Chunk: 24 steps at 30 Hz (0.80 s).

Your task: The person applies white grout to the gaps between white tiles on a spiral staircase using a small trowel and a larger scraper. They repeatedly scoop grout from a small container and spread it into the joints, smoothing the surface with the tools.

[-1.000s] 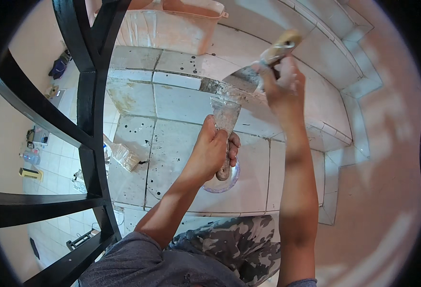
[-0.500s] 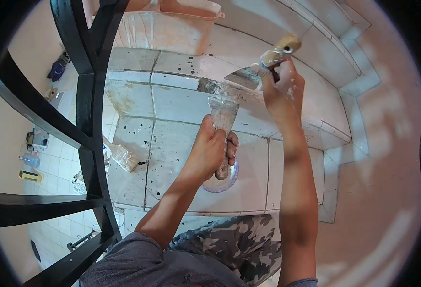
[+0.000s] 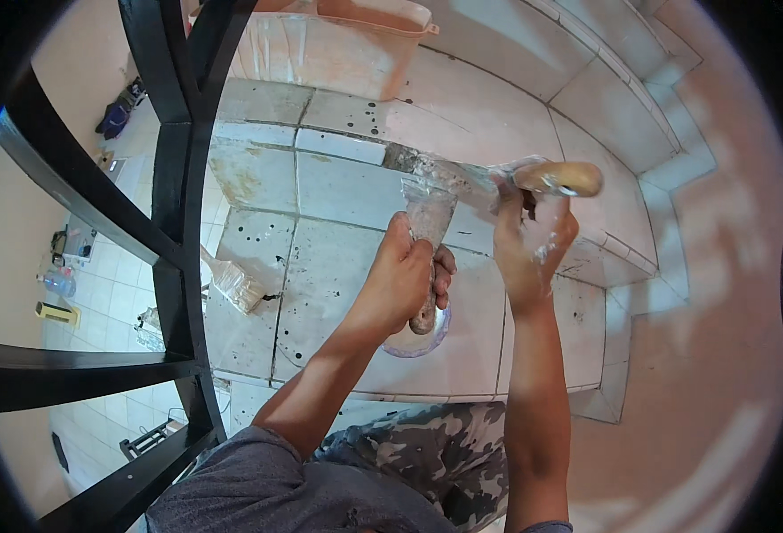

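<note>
My left hand (image 3: 393, 282) is closed round the handle of a putty knife (image 3: 429, 215) whose blade points up toward the step edge, smeared with pale paste. My right hand (image 3: 534, 242), with white paste on its skin, grips a wooden-handled trowel (image 3: 562, 178). That trowel's blade reaches left, close to the paste-covered step edge (image 3: 400, 158) and the tip of the putty knife; whether they touch I cannot tell. Partly hidden below my left hand is a round, purple-rimmed container (image 3: 420, 350).
An orange plastic tub (image 3: 320, 55) with white drips stands on the step above. A paste-coated paintbrush (image 3: 235, 284) lies at the left of the lower tread. Black railing bars (image 3: 174, 178) run along the left; a wall (image 3: 703, 355) bounds the right.
My right hand has turned and moved slightly down, its trowel's handle swinging right and the blade coming down beside the putty knife. My left hand keeps its hold; the view has shifted slightly.
</note>
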Each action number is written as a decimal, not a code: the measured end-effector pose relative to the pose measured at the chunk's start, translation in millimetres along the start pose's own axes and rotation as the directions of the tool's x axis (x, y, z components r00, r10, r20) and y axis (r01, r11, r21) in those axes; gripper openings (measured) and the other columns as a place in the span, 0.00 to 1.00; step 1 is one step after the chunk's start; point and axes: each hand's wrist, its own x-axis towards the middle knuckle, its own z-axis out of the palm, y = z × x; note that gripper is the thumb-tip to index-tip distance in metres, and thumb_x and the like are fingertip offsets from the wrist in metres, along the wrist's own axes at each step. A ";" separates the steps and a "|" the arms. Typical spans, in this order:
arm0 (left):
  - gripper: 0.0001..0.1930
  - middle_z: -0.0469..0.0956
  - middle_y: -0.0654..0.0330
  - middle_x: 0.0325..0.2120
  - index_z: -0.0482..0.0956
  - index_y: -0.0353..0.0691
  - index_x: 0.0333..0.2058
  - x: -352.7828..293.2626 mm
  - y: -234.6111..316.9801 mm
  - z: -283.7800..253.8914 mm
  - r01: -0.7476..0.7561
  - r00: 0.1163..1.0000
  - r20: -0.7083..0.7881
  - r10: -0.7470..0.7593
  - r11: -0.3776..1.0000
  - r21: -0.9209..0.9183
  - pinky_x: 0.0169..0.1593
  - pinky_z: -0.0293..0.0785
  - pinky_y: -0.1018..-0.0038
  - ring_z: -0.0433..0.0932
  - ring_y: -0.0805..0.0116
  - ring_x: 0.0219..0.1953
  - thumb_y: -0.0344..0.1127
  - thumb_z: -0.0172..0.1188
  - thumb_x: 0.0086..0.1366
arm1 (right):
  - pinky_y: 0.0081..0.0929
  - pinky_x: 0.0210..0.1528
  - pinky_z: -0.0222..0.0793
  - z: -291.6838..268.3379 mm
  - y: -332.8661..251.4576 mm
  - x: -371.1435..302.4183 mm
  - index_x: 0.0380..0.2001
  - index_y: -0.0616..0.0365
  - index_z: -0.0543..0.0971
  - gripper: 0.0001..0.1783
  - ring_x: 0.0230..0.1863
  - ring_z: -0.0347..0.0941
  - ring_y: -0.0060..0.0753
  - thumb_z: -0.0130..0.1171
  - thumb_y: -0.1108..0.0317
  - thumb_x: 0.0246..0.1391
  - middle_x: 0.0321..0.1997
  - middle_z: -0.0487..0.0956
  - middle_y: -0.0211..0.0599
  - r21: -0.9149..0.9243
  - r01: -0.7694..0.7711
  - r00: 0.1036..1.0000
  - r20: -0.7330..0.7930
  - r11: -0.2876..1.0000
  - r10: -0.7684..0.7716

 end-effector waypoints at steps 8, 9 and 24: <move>0.09 0.72 0.56 0.27 0.62 0.41 0.48 -3.1 1.2 2.3 0.004 1.000 0.013 -0.004 1.000 0.003 0.21 0.70 0.73 0.68 0.74 0.21 0.28 0.37 0.70 | 0.20 0.30 0.76 8.4 9.2 -10.0 0.41 0.67 0.75 0.10 0.27 0.77 0.20 0.63 0.78 0.57 0.29 0.80 0.34 -0.046 0.043 0.999 0.007 0.998 -0.042; 0.09 0.72 0.56 0.27 0.62 0.40 0.47 -1.8 1.2 2.3 -0.001 1.000 0.017 0.001 1.000 0.002 0.21 0.70 0.73 0.68 0.74 0.21 0.28 0.37 0.70 | 0.20 0.31 0.77 7.1 10.6 -11.1 0.41 0.66 0.75 0.10 0.28 0.77 0.20 0.63 0.77 0.58 0.30 0.80 0.35 -0.030 0.026 1.000 0.004 0.999 -0.026; 0.08 0.72 0.55 0.28 0.61 0.39 0.45 1.0 5.2 0.9 -0.003 1.000 0.025 0.004 1.000 -0.014 0.21 0.72 0.72 0.69 0.72 0.21 0.27 0.38 0.69 | 0.21 0.29 0.75 12.4 -1.5 -9.7 0.40 0.66 0.74 0.09 0.26 0.78 0.25 0.60 0.84 0.55 0.31 0.80 0.37 0.061 0.181 0.983 0.007 0.982 -0.182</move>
